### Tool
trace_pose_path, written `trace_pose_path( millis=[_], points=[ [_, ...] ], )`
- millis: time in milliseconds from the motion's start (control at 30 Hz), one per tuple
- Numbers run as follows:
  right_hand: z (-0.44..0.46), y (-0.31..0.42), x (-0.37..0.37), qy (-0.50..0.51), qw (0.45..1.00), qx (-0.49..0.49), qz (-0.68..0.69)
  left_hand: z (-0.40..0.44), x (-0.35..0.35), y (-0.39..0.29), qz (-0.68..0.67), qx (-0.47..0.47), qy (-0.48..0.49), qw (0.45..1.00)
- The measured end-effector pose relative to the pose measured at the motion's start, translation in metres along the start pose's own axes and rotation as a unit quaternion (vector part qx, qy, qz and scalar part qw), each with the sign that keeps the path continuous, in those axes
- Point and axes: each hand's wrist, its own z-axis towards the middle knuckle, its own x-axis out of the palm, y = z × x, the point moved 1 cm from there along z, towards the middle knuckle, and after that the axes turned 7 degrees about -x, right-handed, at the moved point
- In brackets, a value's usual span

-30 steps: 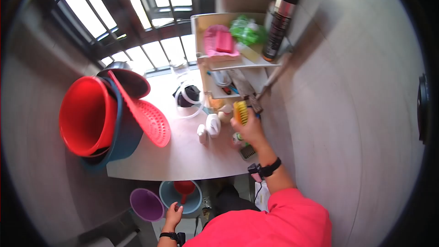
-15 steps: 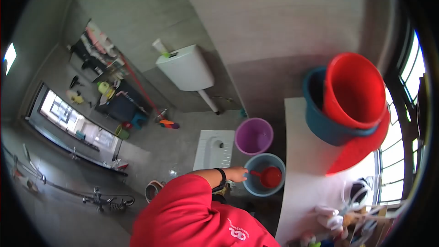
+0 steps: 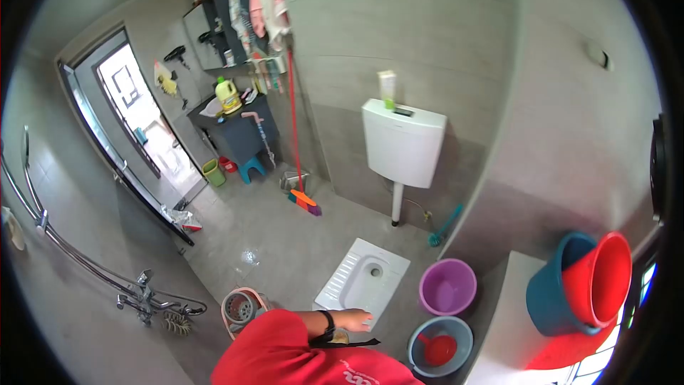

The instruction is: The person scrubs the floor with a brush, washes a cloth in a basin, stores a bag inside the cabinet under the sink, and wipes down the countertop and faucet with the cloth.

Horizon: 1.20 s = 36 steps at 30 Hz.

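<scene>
My left hand (image 3: 353,319), with a black band on its wrist and a red sleeve, reaches across the lower middle of the head view. Its fingers look loosely stretched and nothing shows in them. Below it in the view is part of a black strap (image 3: 356,344). The hand appears over the near edge of the white squat toilet (image 3: 361,281). To its right stands a grey-blue basin (image 3: 463,353) with a red dipper (image 3: 440,349) inside. Behind that is a purple bucket (image 3: 447,286). My right hand is out of view.
A red bucket (image 3: 611,278) leans inside a blue bucket (image 3: 552,299) on a white ledge (image 3: 491,335) at right. A cistern (image 3: 404,144) hangs on the wall. A broom (image 3: 304,202) stands further back; a mop bucket (image 3: 241,308) is at left. Shower pipes (image 3: 146,296) line the left wall.
The view has swung left and up, so the basins and buckets sit lower and further right. My left hand was beside the grey-blue basin's rim and is now apart from it.
</scene>
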Motion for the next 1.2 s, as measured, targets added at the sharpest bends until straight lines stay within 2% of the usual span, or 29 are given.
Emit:
trace_pose_path(
  millis=[33,133,167,200,233,300,400,467,533,567,667,700,767,800,900,967,1033,1067,1100,1167,1200],
  points=[
    [0.006,0.039,0.011,0.019,0.998,-0.044,0.029,-0.023,-0.019,0.025,0.011,-0.025,-0.018,0.999],
    [0.022,0.154,0.052,0.085,0.975,-0.159,0.127,-0.084,-0.038,0.125,-0.034,-0.129,-0.16,0.978],
    [0.027,0.19,0.071,0.111,0.965,-0.176,0.16,-0.104,-0.044,0.156,-0.046,-0.156,-0.208,0.965],
    [0.028,0.218,0.107,0.14,0.959,-0.158,0.191,-0.123,-0.049,0.186,-0.062,-0.205,-0.184,0.959],
    [0.03,0.248,0.141,0.167,0.951,-0.139,0.222,-0.151,-0.059,0.198,-0.085,-0.229,-0.213,0.946],
    [0.057,0.359,0.116,0.24,0.908,-0.209,0.272,-0.183,-0.058,0.238,-0.1,-0.264,-0.251,0.926],
    [0.069,0.494,0.095,0.282,0.855,-0.283,0.332,-0.234,-0.072,0.243,-0.235,-0.375,-0.265,0.857],
    [0.066,0.566,0.102,0.295,0.835,-0.314,0.342,-0.239,-0.06,0.273,-0.276,-0.378,-0.253,0.847],
    [0.06,0.637,0.108,0.314,0.783,-0.375,0.385,-0.242,-0.055,0.3,-0.307,-0.379,-0.235,0.841],
    [0.057,0.672,0.113,0.316,0.779,-0.377,0.388,-0.242,-0.06,0.311,-0.308,-0.383,-0.236,0.838],
    [0.044,0.781,0.13,0.34,0.706,-0.457,0.421,-0.243,-0.09,0.35,-0.373,-0.372,-0.216,0.822],
    [0.04,0.819,0.137,0.34,0.701,-0.461,0.424,-0.246,-0.103,0.372,-0.375,-0.375,-0.22,0.819],
    [0.037,0.9,0.15,0.356,0.646,-0.503,0.45,-0.25,-0.136,0.402,-0.433,-0.381,-0.257,0.776],
    [0.036,0.941,0.152,0.363,0.637,-0.5,0.461,-0.253,-0.156,0.414,-0.412,-0.432,-0.283,0.751],
    [0.038,1.062,0.143,0.378,0.602,-0.509,0.486,-0.277,-0.198,0.461,-0.392,-0.484,-0.334,0.707],
    [0.04,1.141,0.127,0.419,0.523,-0.507,0.542,-0.288,-0.194,0.497,-0.398,-0.483,-0.354,0.695],
    [0.041,1.214,0.112,0.458,0.454,-0.49,0.586,-0.301,-0.205,0.527,-0.465,-0.433,-0.479,0.607],
    [0.035,1.254,0.12,0.462,0.424,-0.488,0.607,-0.31,-0.219,0.526,-0.471,-0.45,-0.488,0.581],
    [0.031,1.291,0.12,0.464,0.418,-0.481,0.616,-0.321,-0.232,0.526,-0.476,-0.467,-0.497,0.555],
    [0.02,1.361,0.119,0.467,0.405,-0.461,0.637,-0.324,-0.187,0.578,-0.484,-0.499,-0.467,0.547],
    [0.016,1.397,0.119,0.467,0.399,-0.45,0.648,-0.327,-0.188,0.586,-0.562,-0.501,-0.436,0.493]
  ],
)
